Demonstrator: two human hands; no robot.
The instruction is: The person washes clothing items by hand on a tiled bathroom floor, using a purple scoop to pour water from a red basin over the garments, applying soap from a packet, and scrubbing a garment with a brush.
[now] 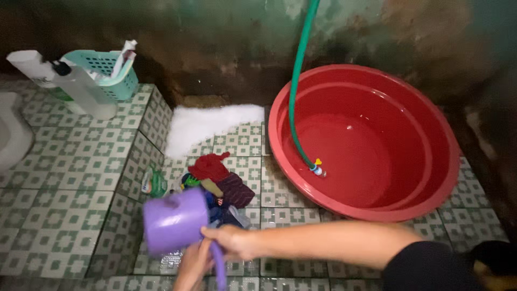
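My right hand reaches in from the right and grips the handle of a purple plastic dipper, which is tipped on its side low over the tiled floor. My left hand comes up from the bottom edge just under the dipper, beside the handle. Whether its fingers hold anything is unclear. Right behind the dipper lies a small pile of wet clothes, red, maroon and dark blue.
A big red basin holding water stands at the right, with a green hose hanging into it. White foam lies by the wall. On the raised tiled ledge stand a teal basket and a white pump bottle. A green sachet lies nearby.
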